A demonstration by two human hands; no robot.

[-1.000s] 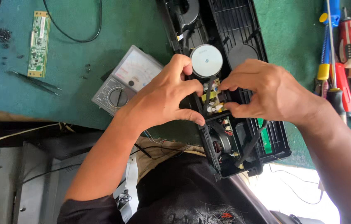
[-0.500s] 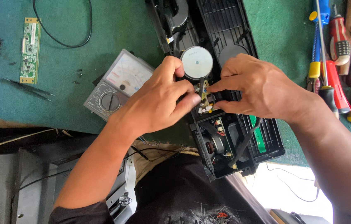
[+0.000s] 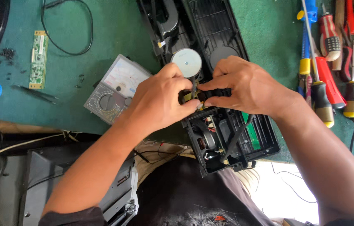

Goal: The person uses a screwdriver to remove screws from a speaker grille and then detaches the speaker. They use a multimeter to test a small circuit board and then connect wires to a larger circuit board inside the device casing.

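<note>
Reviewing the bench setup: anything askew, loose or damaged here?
No visible damage. The opened black casing overhangs the green mat's near edge, steadied only by the left hand and right hand. Small dark screws lie scattered loose near the green circuit board.

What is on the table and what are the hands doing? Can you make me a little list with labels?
left hand: pinching a small yellowish part inside the open black casing
right hand: pinching the same part from the other side
beside the left hand: grey dial meter
in the casing: round silver disc, speaker
far left: green circuit board, loose black screws
right edge: row of screwdrivers
surface: green mat
</note>
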